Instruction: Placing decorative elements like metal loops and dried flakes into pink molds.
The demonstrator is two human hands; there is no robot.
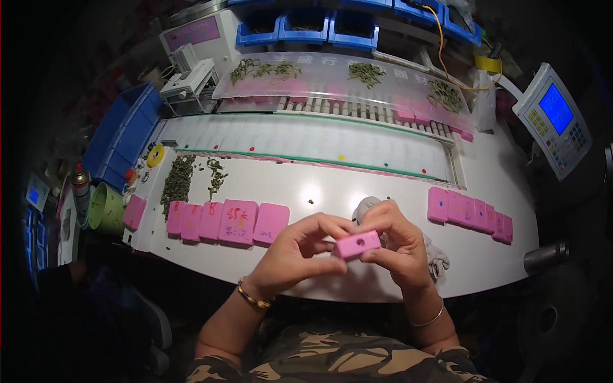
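Note:
Between my two hands, above the front part of the white table, is a small pink rubber mould, a block with a round hole in the side facing me. My left hand grips its left end between thumb and fingers. The fingers of my right hand close on its right end. Partly hidden behind and below my right hand lies a crumpled grey cloth. To the left stands a row of larger pink moulds with handwriting on them. Another row of pink moulds sits at the right.
Dark green small pieces are heaped at the left. Behind run a long white strip and rollers under a translucent shelf. A control panel with a blue screen stands right; blue bins line the back.

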